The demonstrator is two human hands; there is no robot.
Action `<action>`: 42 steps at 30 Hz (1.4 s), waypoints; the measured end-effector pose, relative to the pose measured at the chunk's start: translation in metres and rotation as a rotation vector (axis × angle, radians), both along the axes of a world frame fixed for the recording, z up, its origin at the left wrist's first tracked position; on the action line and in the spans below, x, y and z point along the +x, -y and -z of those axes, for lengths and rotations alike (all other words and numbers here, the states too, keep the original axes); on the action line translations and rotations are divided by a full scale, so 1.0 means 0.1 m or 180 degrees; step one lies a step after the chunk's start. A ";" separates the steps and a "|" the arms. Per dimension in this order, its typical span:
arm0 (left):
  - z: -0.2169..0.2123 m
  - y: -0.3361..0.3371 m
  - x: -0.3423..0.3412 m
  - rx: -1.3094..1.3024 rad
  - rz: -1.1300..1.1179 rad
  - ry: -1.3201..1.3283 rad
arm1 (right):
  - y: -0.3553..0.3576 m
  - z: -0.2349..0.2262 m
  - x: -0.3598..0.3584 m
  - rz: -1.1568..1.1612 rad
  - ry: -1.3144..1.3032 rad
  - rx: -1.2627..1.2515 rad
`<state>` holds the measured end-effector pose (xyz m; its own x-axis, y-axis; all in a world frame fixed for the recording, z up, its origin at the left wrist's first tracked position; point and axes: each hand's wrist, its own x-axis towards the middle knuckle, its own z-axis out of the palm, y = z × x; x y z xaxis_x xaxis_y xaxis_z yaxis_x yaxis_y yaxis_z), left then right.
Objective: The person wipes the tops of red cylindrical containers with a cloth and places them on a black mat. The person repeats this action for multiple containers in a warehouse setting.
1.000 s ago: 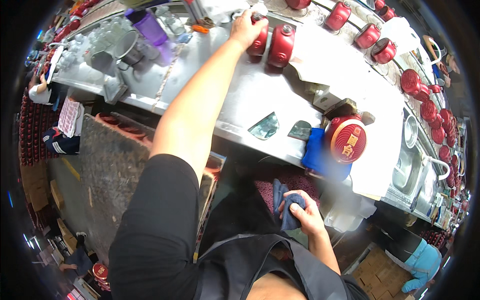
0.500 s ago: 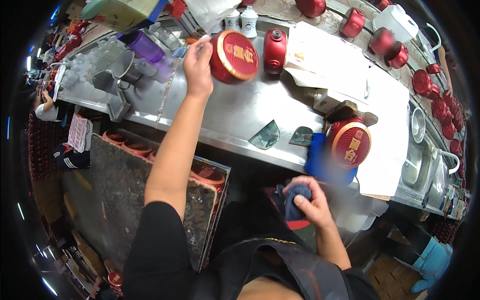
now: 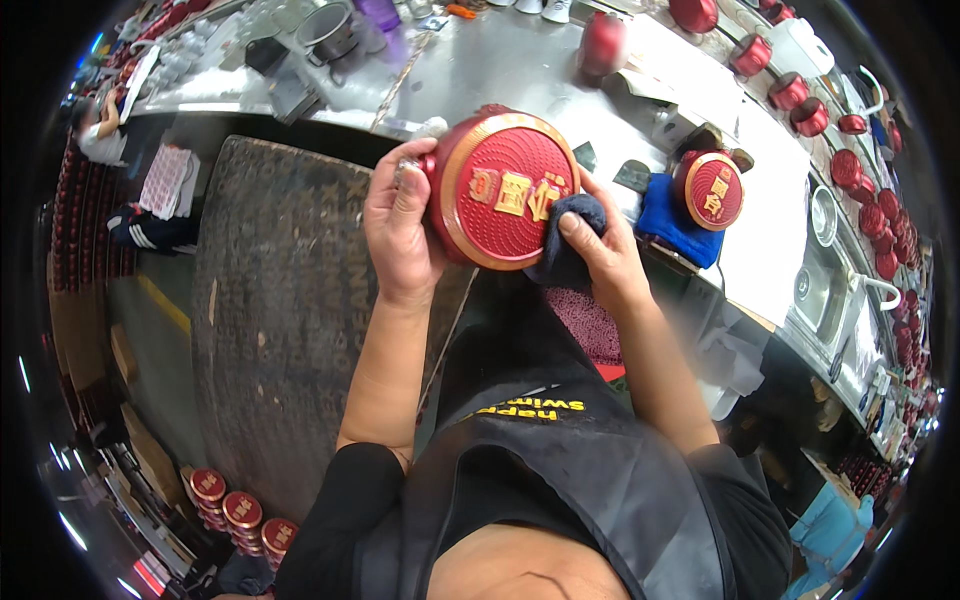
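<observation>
A round, flat red bottle (image 3: 500,190) with a gold rim and raised gold characters is held up in front of me, its broad face toward me. My left hand (image 3: 402,235) is closed around its narrow neck end. My right hand (image 3: 615,255) grips a dark blue cloth (image 3: 568,240) against the right edge of the bottle, its fingers partly hidden behind it. Just beyond that hand, a second red bottle (image 3: 712,190) rests on a bright blue towel (image 3: 665,205) at the bench edge. Two dark green glass-like pieces, including one piece (image 3: 632,176), lie beside the towel.
A steel bench (image 3: 490,60) runs across the far side, bearing a metal pot (image 3: 326,35), white paper (image 3: 760,240) and an upright red bottle (image 3: 601,45). More red bottles line the right, near a sink (image 3: 822,290). A worn dark board (image 3: 285,330) is at left; stacked red bottles (image 3: 243,510) stand lower left.
My left hand has brought the bottle from above the bench toward me. My right hand has raised the cloth to meet it. The view has shifted, bringing the lower-left stacks into sight.
</observation>
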<state>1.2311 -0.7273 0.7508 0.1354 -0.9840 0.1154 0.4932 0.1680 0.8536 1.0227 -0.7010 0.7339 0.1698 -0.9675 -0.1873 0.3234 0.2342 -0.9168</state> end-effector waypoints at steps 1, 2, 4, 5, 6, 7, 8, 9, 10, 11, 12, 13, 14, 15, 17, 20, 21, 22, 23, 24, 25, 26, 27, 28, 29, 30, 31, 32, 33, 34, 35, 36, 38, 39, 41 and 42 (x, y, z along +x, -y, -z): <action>-0.05 -0.15 0.02 0.0061 -0.0053 -0.0040 | -0.05 -0.04 0.06 0.0015 0.0090 -0.0014; -0.11 -0.28 0.07 0.0063 -0.0080 0.0013 | -0.10 -0.09 0.11 0.0053 0.0169 0.0205; -0.22 -0.49 0.15 0.0015 -0.0134 0.0043 | -0.13 -0.17 0.16 -0.0091 0.0304 0.0557; -0.25 -0.59 0.19 0.0008 -0.0231 0.0015 | -0.15 -0.20 0.20 -0.0140 0.0348 0.0686; -0.29 -0.68 0.22 0.0006 -0.0326 -0.0013 | -0.19 -0.24 0.25 -0.0206 0.0455 0.0649; -0.32 -0.76 0.27 -0.0021 -0.0407 -0.0068 | -0.26 -0.27 0.30 -0.0325 0.0324 0.0645; -0.35 -0.82 0.33 -0.0087 -0.0389 -0.0067 | -0.33 -0.31 0.34 -0.0434 0.0198 0.0634; -0.37 -0.89 0.40 -0.0062 -0.0411 -0.0058 | -0.40 -0.35 0.38 -0.0510 0.0088 0.0633; -0.40 -0.96 0.46 -0.0034 -0.0412 -0.0072 | -0.47 -0.39 0.40 -0.0720 0.0141 0.0438; -0.41 -1.04 0.51 0.0010 -0.0409 -0.0090 | -0.54 -0.43 0.44 -0.0899 0.0278 0.0269; -0.42 -1.08 0.56 0.0013 -0.0526 -0.0185 | -0.61 -0.46 0.48 -0.0960 0.0157 0.0208; -0.43 -1.15 0.60 0.0017 -0.0546 -0.0173 | -0.65 -0.49 0.51 -0.1003 0.0030 0.0174; -0.44 -1.22 0.64 0.0010 -0.0563 -0.0170 | -0.67 -0.50 0.56 -0.1051 0.0063 0.0216; -0.46 -1.28 0.69 -0.0008 -0.0569 -0.0168 | -0.66 -0.51 0.62 -0.1102 0.0100 0.0253; -0.50 -1.40 0.81 -0.0029 -0.0674 -0.0144 | -0.68 -0.53 0.73 -0.1132 0.0115 0.0417; -0.55 -1.65 1.00 -0.0121 -0.0917 -0.0126 | -0.71 -0.56 0.95 -0.0936 -0.0121 0.0648; -0.55 -1.76 1.11 -0.0156 -0.0953 -0.0119 | -0.74 -0.58 0.98 -0.0947 -0.0103 0.0618; -0.55 -1.88 1.25 -0.0199 -0.1036 -0.0108 | -0.76 -0.61 0.98 -0.0904 -0.0265 0.0628; -0.54 -2.02 1.44 -0.0261 -0.1173 -0.0077 | -0.78 -0.63 1.00 -0.1124 -0.0176 0.0388; -0.53 -2.17 1.66 -0.0368 -0.1362 0.0158 | -0.80 -0.61 1.03 -0.1028 -0.0407 0.0495; -0.53 -2.40 1.91 -0.0219 -0.1559 0.0420 | -0.84 -0.60 1.05 -0.1215 -0.0314 0.0336; -0.51 -2.58 2.15 -0.0167 -0.1830 0.0734 | -0.87 -0.57 1.06 -0.1235 -0.0434 0.0323; -0.46 -2.73 2.43 -0.0080 -0.2095 0.1012 | -0.87 -0.47 1.12 -0.1324 -0.1059 -0.0255; -0.43 -2.93 2.72 0.0151 -0.2402 0.1630 | -0.85 -0.45 1.14 -0.1216 -0.0838 0.0510; -0.39 -3.12 2.99 0.0356 -0.2629 0.2189 | -0.84 -0.38 1.15 -0.1354 -0.0963 0.0479; -0.32 -3.30 3.31 0.0475 -0.2899 0.2567 | -0.86 -0.31 1.21 -0.1428 -0.1235 0.0321; -0.24 -3.46 3.63 0.0568 -0.3147 0.2856 | -0.86 -0.26 1.24 -0.1671 -0.1249 0.0365; -0.17 -3.62 3.96 0.0745 -0.3343 0.2972 | -0.88 -0.20 1.29 -0.1500 -0.1463 0.0464; -0.13 -3.80 4.31 0.0916 -0.3563 0.3141 | -0.92 -0.15 1.30 -0.1617 -0.1295 0.0440; -0.02 -4.10 4.75 0.0934 -0.3741 0.2968 | -1.03 -0.13 1.44 -0.1614 -0.1438 0.0405; 0.02 -4.28 5.11 0.0875 -0.4175 0.3467 | -1.07 -0.11 1.49 -0.1669 -0.1468 0.0369; 0.08 -4.49 5.41 0.1115 -0.4353 0.3438 | -1.12 -0.12 1.54 -0.1576 -0.1602 0.0414; 0.10 -4.92 6.04 0.1814 -0.4508 0.4121 | -1.22 -0.15 1.65 -0.1580 -0.1621 0.0396; 0.15 -5.07 6.28 0.1618 -0.4828 0.3955 | -1.26 -0.17 1.69 -0.1517 -0.1720 0.0452; 0.21 -5.39 6.71 0.1716 -0.4887 0.4000 | -1.36 -0.18 1.77 -0.1486 -0.1716 0.0471; 0.22 -5.52 6.91 0.1905 -0.4933 0.4287 | -1.38 -0.18 1.82 -0.1473 -0.1900 0.0452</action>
<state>1.9216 -0.1752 0.7284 0.7861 -0.1331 0.6035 -0.5409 -0.6206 0.5677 1.2046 -0.5626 0.7519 0.3826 -0.7824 -0.4915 -0.3765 0.3537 -0.8562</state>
